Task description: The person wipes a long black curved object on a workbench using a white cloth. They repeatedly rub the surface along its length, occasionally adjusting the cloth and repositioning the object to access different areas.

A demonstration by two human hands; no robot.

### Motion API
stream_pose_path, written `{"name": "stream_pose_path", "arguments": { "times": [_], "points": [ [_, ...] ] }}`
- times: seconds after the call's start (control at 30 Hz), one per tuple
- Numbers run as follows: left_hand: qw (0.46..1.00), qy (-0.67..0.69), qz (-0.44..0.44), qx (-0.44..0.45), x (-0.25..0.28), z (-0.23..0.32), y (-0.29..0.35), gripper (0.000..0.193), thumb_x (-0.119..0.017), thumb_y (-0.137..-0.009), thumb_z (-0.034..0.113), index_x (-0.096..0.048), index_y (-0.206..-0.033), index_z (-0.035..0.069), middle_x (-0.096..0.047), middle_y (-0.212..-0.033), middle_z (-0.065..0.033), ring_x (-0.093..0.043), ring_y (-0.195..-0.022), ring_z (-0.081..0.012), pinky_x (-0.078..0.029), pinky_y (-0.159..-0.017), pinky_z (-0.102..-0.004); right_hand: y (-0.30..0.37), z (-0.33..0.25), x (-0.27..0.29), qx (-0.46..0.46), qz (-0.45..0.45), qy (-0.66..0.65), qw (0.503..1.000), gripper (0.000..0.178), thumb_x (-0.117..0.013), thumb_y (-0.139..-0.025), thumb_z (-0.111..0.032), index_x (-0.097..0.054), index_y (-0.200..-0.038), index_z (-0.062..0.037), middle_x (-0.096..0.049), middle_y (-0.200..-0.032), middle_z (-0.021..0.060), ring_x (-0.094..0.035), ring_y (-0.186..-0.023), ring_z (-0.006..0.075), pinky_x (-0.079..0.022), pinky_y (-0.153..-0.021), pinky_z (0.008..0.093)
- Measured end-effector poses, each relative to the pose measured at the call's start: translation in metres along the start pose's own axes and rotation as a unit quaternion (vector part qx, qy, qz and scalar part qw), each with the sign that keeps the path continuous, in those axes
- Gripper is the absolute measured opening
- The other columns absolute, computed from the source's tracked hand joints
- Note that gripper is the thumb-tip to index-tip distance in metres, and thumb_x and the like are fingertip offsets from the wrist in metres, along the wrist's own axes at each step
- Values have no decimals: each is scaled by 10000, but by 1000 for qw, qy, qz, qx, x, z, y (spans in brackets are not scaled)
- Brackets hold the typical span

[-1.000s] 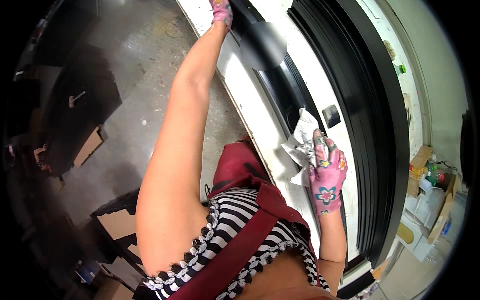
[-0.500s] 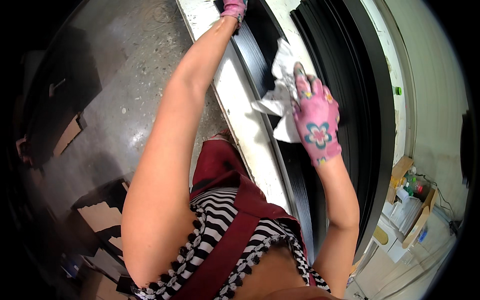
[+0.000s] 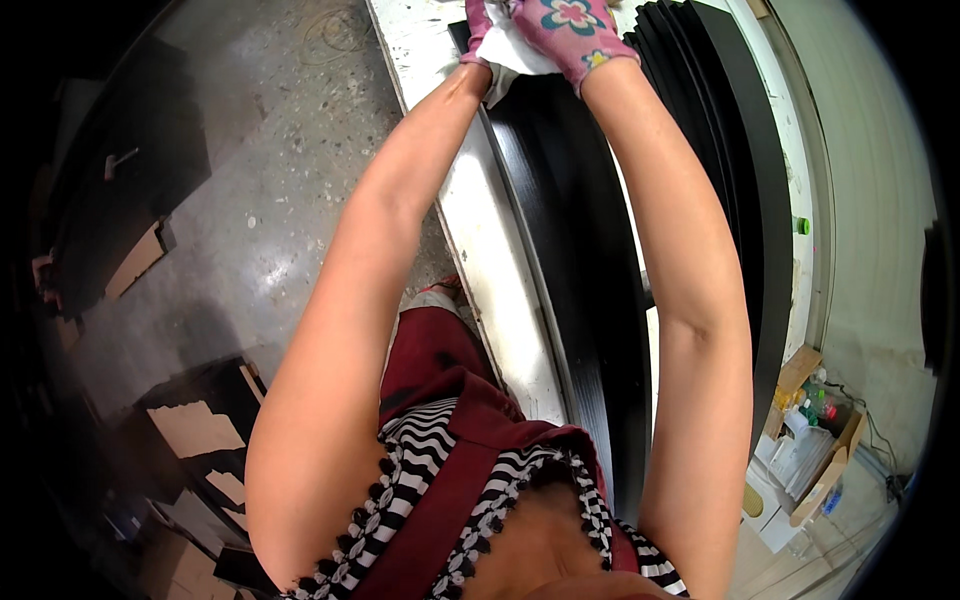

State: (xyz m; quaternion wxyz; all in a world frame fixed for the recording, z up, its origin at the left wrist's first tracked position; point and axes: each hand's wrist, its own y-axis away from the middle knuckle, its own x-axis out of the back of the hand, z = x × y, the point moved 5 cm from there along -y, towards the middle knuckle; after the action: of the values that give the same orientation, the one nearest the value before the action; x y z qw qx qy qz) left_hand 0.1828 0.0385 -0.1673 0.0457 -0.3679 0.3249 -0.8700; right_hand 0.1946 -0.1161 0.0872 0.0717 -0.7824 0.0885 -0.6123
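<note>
Floor: grey, speckled concrete [image 3: 280,210] on the left, with dark boards in the shadows beyond it.
Worktop: white and scuffed [image 3: 465,215], its edge slanting from upper left toward the lower middle.
Black board: lies lengthwise on the worktop [image 3: 570,240], its long axis running from the hands back toward the wearer's right side; the lens bends its edges.
Stacked black strips: to the right of the board [image 3: 705,130], roughly alongside it.
Left hand: pink-gloved [image 3: 478,32], by the board's far end at its left edge; fingers mostly hidden, so their grip cannot be told.
Right hand: pink-gloved with flowers [image 3: 572,35], above the far part of the board, more squarely over it than the left; fingers out of sight, clenched or loose cannot be told.
White wipe: crumpled between the two hands [image 3: 515,52], against the right glove.
</note>
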Motion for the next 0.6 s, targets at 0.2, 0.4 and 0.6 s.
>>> {"name": "stream_pose_path", "arguments": {
  "times": [0.2, 0.4, 0.6],
  "points": [
    [1000, 4, 4, -3, -3, 4, 0, 521, -329, -957, 63, -273, -1457, -74, -329, -1467, -266, -313, -1364, -397, -237, -1168, -427, 35, -10, 13, 0, -25, 65, 998, 336, -552, -903, -243, -541, -1210, -105, -618, -1062, 194, -633, -947, 381, -518, -821, 474],
    [999, -38, 18, -3, -20, -9, 6, 525, -346, -951, 70, -280, -1448, -87, -337, -1450, -292, -330, -1345, -424, -255, -1155, -438, 218, -16, 62, 2, -90, 100, 991, 708, -655, -846, -167, -352, -1486, -143, -551, -1192, 188, -567, -1068, 360, -478, -916, 452],
    [981, -189, -25, -38, 2, 16, 14, 522, -327, -956, 67, -272, -1451, -92, -313, -1484, -282, -301, -1388, -387, -237, -1173, -417, 323, -19, 89, -60, -224, 97, 968, 837, -717, -756, -182, -330, -1497, -129, -524, -1270, 200, -554, -1053, 348, -478, -907, 456]
  ]
}}
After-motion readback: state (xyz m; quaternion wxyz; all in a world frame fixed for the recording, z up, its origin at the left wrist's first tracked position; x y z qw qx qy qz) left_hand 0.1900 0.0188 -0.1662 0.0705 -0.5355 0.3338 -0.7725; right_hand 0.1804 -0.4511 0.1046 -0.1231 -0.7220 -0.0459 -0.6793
